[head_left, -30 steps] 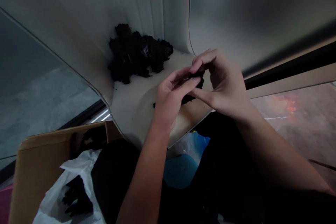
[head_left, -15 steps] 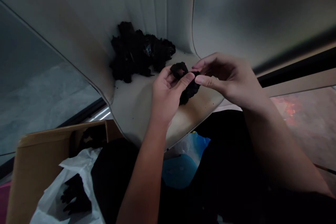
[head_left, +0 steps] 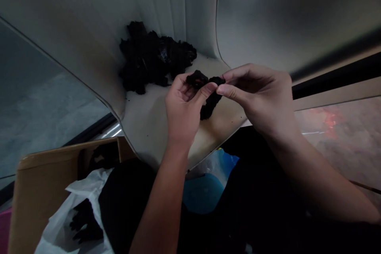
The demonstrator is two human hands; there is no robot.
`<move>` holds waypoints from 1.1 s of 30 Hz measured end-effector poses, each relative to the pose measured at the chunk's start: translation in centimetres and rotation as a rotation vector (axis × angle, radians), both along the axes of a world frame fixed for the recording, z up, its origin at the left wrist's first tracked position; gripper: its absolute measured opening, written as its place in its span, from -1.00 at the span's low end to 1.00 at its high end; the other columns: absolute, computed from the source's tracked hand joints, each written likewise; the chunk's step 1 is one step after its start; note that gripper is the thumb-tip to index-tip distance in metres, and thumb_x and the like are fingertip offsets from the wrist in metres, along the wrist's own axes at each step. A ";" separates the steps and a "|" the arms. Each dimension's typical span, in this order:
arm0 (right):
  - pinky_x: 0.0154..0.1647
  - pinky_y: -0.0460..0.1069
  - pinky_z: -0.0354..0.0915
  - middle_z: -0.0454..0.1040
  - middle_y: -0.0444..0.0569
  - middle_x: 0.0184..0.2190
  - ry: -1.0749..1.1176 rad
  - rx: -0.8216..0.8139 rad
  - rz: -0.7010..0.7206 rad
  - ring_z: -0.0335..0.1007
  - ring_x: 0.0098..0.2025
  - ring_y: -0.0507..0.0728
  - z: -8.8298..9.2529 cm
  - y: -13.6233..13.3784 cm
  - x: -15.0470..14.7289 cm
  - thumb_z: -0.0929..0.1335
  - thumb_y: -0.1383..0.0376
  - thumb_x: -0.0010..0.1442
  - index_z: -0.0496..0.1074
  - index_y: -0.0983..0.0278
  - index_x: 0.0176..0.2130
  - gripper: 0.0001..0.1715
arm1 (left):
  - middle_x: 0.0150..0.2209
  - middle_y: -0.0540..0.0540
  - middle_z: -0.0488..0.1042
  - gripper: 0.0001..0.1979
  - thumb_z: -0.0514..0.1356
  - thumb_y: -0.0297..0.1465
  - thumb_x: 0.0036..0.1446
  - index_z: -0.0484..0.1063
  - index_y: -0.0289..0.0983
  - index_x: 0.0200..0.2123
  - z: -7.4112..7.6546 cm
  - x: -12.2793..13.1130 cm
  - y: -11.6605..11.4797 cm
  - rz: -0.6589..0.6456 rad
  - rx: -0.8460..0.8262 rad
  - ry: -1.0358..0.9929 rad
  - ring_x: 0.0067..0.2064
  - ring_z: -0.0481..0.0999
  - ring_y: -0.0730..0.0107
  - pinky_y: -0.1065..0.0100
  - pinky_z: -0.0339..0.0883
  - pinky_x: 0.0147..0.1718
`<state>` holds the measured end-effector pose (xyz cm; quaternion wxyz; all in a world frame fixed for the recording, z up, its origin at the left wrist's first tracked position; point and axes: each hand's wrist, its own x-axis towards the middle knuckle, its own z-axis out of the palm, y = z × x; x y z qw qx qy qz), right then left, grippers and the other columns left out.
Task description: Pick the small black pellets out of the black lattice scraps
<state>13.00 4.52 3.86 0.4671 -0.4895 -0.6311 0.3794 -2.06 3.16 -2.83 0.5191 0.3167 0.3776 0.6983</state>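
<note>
A small black crumpled clump (head_left: 210,101) of fibrous material hangs between my hands. My left hand (head_left: 183,107) cups its upper end, and my right hand (head_left: 256,99) pinches it between thumb and fingertips. Its lower end dangles just above a cream vinyl seat (head_left: 149,127), and I cannot tell whether it touches. A much larger heap of the same black material (head_left: 151,59) lies left of my hands, against the pleated seat back (head_left: 166,4). Black crumbs dot the cream surface.
Below left, a cardboard box (head_left: 38,202) holds a white plastic bag (head_left: 89,182) with more black material (head_left: 85,222). A blue container (head_left: 202,194) sits by a translucent bag (head_left: 214,162) near my dark-clothed lap (head_left: 127,194). A grey floor (head_left: 44,127) shows left.
My right hand has moved left and now pinches the clump's top, closer to my left hand. The clump hangs slightly lower and the view has shifted slightly.
</note>
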 end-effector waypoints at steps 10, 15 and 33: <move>-0.17 0.08 0.60 0.74 -0.17 -0.37 -0.067 0.131 -0.026 0.68 -0.28 0.14 -0.1 -0.2 -0.3 0.69 0.27 0.25 0.73 0.10 -0.36 -0.82 | -0.18 -0.03 0.70 -0.45 0.72 0.07 -0.02 0.64 -0.12 -0.19 1.2 0.0 -0.8 -0.116 0.020 0.112 -0.04 0.75 0.12 0.10 0.67 0.05; -0.01 0.16 0.59 0.69 -0.08 -0.25 -0.047 0.075 0.011 0.63 -0.16 0.21 -0.5 -0.4 -0.5 0.68 0.06 0.31 0.64 0.10 -0.26 -0.72 | -0.07 -0.06 0.71 -0.65 0.61 -0.08 0.26 0.61 -0.09 -0.09 2.2 0.5 -1.4 -0.064 0.012 0.176 0.16 0.70 0.08 0.12 0.61 0.23; 0.02 0.17 0.56 0.56 -0.08 -0.24 0.130 -0.149 0.180 0.57 -0.10 0.23 0.5 2.2 -0.1 0.69 -0.19 0.14 0.55 0.11 -0.25 -0.45 | -0.27 0.01 0.62 -0.92 0.45 -0.25 0.49 0.63 -0.03 -0.07 2.8 -3.3 -0.9 -0.144 0.286 -0.008 -0.06 0.63 0.22 0.08 0.49 0.28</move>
